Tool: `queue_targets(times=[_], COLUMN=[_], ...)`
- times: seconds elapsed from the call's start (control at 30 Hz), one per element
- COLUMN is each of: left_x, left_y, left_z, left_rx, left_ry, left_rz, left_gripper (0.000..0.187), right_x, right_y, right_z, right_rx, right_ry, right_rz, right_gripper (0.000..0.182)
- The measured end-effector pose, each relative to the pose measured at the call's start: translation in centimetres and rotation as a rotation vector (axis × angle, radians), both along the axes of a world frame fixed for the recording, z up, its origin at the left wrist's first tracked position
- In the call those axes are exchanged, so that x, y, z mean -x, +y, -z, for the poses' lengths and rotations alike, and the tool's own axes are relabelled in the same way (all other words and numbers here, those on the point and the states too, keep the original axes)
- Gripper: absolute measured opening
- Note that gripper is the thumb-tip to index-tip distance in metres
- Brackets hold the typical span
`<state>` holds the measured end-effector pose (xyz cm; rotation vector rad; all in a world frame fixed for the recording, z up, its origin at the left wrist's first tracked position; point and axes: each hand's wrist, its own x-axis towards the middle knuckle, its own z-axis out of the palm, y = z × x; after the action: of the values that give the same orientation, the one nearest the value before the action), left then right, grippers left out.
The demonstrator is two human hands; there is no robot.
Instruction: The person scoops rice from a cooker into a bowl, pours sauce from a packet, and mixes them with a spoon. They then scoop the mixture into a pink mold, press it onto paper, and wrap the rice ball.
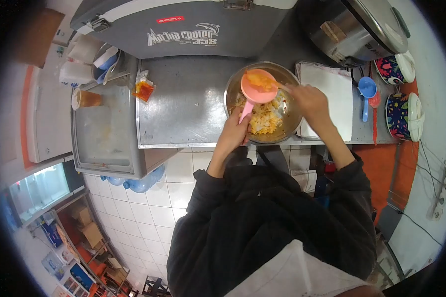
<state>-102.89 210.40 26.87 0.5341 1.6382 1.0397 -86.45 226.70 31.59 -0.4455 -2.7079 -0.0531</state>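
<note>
My left hand (235, 129) is closed around the handle of a pink ladle (250, 97), held over a metal mixing bowl (293, 126). Orange-yellow food (260, 81) fills part of the ladle's cup. From the right, my right hand (310, 104) grips a thin utensil (284, 87) that reaches to the ladle's edge. Its far end is hard to make out, so I cannot name its kind. Yellow and white food resembling mixed rice (266, 120) lies in the bowl below.
Behind the bowl stands a grey cooler box (183, 37); a large metal pot (352, 32) is at back right. White paper sheets (327, 99) and a blue ladle (366, 91) lie to the right. Leftward are an orange packet (143, 90) and a cup (86, 98).
</note>
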Motion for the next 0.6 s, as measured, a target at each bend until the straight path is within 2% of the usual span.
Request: queue_targets(times=[0.03, 0.17, 0.27, 0.3, 0.33, 0.37, 0.4, 0.47, 0.53, 0.6], left_x=[0.1, 1.2, 2.8, 3.6, 4.4, 4.9, 4.8, 4.9, 5.0, 4.8], left_y=[0.2, 0.8, -0.2, -0.4, -0.5, -0.6, -0.6, -0.5, -0.6, -0.8], left_z=[0.3, 2.6, 3.1, 2.2, 1.3, 0.6, 1.2, 2.8, 3.2, 4.0], left_rx=[-0.054, -0.090, -0.127, -0.140, -0.156, -0.148, -0.148, -0.230, -0.229, -0.230], left_ry=[-0.189, -0.182, -0.109, 0.065, 0.241, 0.242, 0.239, 0.105, 0.052, -0.007], left_rz=[-0.019, -0.071, -0.146, -0.069, 0.011, 0.037, 0.040, -0.043, -0.067, -0.085], left_gripper=[0.023, 0.023, 0.024, 0.024, 0.024, 0.023, 0.023, 0.021, 0.021, 0.021], right_x=[0.7, 0.3, -0.5, -0.9, -1.3, -1.6, -2.0, -2.2, -2.1, -1.3], right_y=[-0.8, 0.0, 1.8, 2.7, 3.9, 4.7, 5.2, 5.7, 4.0, 0.3], right_z=[-0.3, -2.7, -5.6, -5.1, -4.1, -3.1, -1.7, 1.5, 3.7, 6.0], right_rx=[-0.228, -0.295, 0.066, 0.068, 0.122, 0.176, 0.177, 0.356, 0.545, 0.687], right_ry=[-0.072, 0.004, -0.010, -0.014, -0.167, -0.320, -0.323, -0.631, -0.669, -0.533], right_rz=[-0.030, -0.001, 0.083, 0.084, 0.101, 0.118, 0.121, 0.173, 0.138, 0.203], right_gripper=[0.048, 0.039, 0.031, 0.031, 0.028, 0.025, 0.025, 0.019, 0.017, 0.017])
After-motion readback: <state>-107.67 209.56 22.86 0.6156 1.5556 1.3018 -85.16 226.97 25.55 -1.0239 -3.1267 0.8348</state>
